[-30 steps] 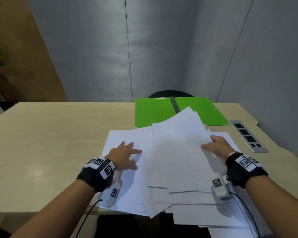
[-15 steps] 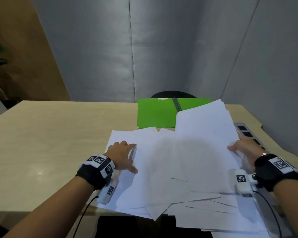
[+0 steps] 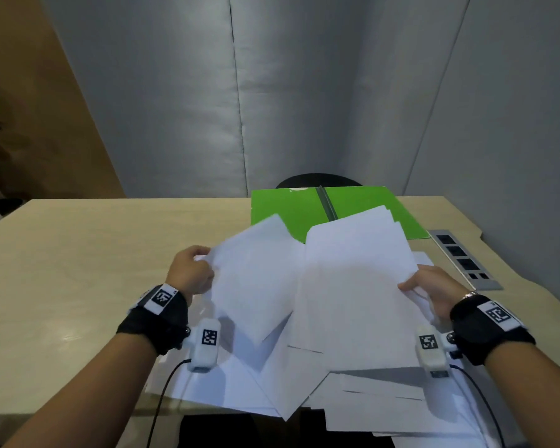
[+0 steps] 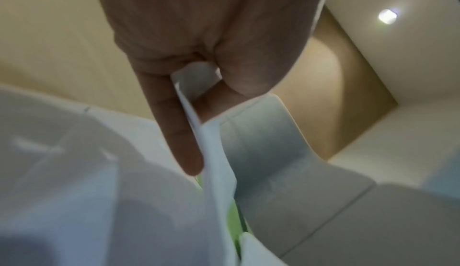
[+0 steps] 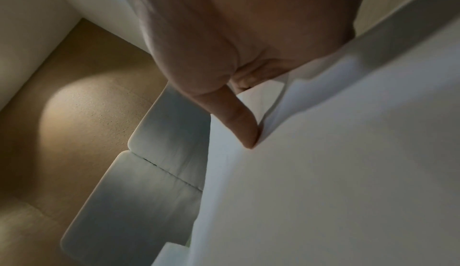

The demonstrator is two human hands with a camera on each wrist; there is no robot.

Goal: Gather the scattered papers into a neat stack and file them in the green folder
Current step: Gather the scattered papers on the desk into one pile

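White papers (image 3: pixel 337 292) are lifted off the table between both hands, splayed and tilted toward me. My left hand (image 3: pixel 191 270) pinches the left edge of one bunch of sheets (image 4: pixel 199 124) between thumb and fingers. My right hand (image 3: pixel 430 289) grips the right edge of the larger bunch (image 5: pixel 323 172), thumb on top. More loose sheets (image 3: pixel 385 402) lie fanned on the table near the front edge. The green folder (image 3: pixel 285 208) lies open at the table's far side, partly hidden behind the raised papers.
The beige table (image 3: pixel 78 270) stretches bare to the left. A grey socket panel (image 3: pixel 463 257) is set into the table at the right. A dark chair back (image 3: pixel 317 180) shows behind the folder. Grey partition walls stand beyond.
My left hand went from pressing flat on the sheets to pinching their left edge and lifting them. The right hand's bunch has swung back toward the middle.
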